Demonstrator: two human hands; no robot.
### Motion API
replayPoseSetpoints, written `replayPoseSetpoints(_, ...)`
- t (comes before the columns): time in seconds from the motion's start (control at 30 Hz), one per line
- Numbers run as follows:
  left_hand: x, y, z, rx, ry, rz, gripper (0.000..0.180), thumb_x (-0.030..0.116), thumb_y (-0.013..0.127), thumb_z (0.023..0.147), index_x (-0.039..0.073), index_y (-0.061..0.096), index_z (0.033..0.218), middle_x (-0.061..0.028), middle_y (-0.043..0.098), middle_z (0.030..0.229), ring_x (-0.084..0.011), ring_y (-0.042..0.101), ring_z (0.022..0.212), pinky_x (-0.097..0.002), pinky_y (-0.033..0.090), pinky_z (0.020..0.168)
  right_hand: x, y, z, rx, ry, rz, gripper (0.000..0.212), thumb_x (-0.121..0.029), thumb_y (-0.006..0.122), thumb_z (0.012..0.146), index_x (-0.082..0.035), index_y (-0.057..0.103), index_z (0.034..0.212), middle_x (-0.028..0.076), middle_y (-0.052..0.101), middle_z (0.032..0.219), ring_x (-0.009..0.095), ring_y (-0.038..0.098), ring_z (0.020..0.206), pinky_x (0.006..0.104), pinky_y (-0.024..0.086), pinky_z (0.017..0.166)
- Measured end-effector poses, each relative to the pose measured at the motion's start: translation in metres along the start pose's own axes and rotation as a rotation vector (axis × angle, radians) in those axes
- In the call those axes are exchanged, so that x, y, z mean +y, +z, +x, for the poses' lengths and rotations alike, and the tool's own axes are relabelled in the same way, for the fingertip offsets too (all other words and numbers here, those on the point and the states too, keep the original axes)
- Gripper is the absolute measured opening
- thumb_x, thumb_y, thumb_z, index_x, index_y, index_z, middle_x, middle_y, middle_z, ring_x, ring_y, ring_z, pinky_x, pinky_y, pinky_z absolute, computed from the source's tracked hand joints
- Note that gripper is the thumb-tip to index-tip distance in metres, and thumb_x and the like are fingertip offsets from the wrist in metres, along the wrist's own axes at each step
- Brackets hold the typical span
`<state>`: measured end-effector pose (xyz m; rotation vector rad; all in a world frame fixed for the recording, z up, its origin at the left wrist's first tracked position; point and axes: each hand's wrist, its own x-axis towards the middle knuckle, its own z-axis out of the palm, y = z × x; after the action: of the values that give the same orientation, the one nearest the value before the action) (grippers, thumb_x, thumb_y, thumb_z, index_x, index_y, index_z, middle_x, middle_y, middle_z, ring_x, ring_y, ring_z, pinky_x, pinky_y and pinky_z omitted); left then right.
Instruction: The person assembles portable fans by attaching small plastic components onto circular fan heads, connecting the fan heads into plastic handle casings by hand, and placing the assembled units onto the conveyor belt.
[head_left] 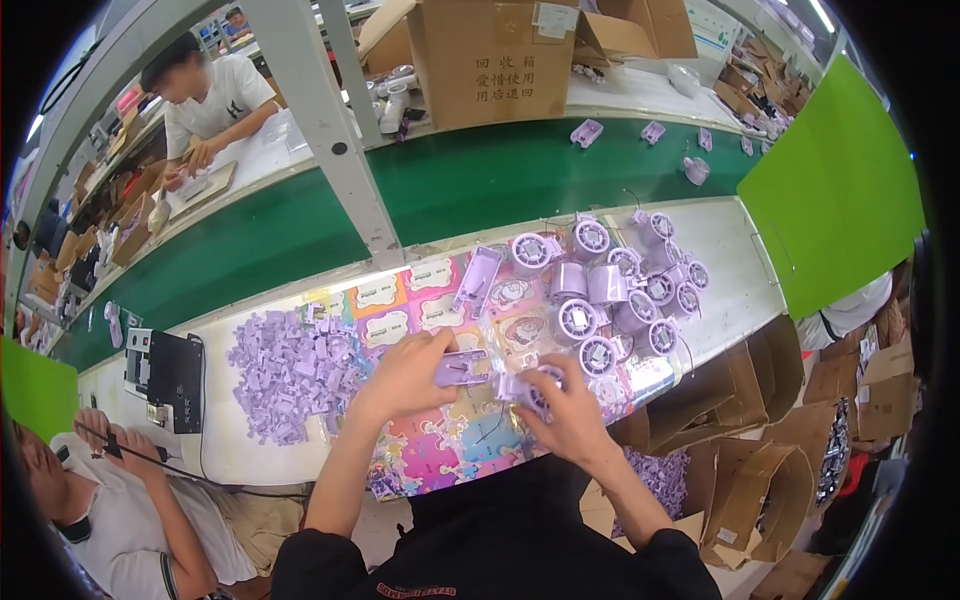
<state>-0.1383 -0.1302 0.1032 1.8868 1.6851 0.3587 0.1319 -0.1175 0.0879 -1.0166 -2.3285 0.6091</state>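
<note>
My left hand (410, 375) is closed on one end of a long, hollow lilac plastic shell (463, 368). A round lilac plastic housing (535, 391) sits in the grasp of my right hand (572, 415), just to the right of that shell. The two parts come close together in front of my body; whether they touch I cannot tell. Another lilac shell (479, 280) lies beyond my hands. To its right stand several round lilac housings (597, 355), some trailing thin dark wires. Left of my left hand is a heap of small lilac plastic pieces (295, 375).
A colourful printed sheet (415, 455) covers the bench's middle. Behind runs a green conveyor belt (480, 185) carrying lilac parts. A grey post (345, 150) and a cardboard box (495, 65) rise beyond. At left are a black device (165, 380) and a co-worker (130, 510).
</note>
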Motion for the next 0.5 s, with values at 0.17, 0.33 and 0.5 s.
replayPoseSetpoints(0.17,-0.003,0.015,0.005,-0.041,0.188,-0.071,0.064,0.022,0.075,0.067,0.004,0.062,0.127,-0.0199,0.064,0.109,-0.0382,0.061,0.109,-0.0445,0.049,0.096,0.005,-0.001,0.007,0.109,-0.087,-0.027,0.046,-0.012,0.081,0.077,-0.016,0.067,0.120,0.018,0.050,0.127,0.036,0.066,0.097,0.0426,0.058,0.075)
replayPoseSetpoints(0.33,0.001,0.016,0.005,-0.133,0.140,-0.160,0.063,0.024,0.075,0.066,0.003,0.064,0.125,-0.0222,0.065,0.120,-0.0374,0.062,0.113,-0.0421,0.050,0.096,-0.001,0.005,0.012,-0.008,-0.166,-0.114,0.046,-0.012,0.080,0.077,-0.024,0.069,0.120,0.020,0.051,0.131,0.039,0.061,0.112,0.0423,0.058,0.080)
replayPoseSetpoints(0.5,0.010,0.012,0.002,-0.133,0.077,-0.256,0.064,0.028,0.079,0.070,0.002,0.065,0.126,-0.0209,0.071,0.111,-0.0367,0.067,0.103,-0.0422,0.052,0.092,-0.003,0.003,0.016,-0.033,-0.191,-0.219,0.049,-0.005,0.070,0.077,-0.024,0.067,0.122,0.019,0.051,0.131,0.037,0.061,0.113,0.0409,0.059,0.077)
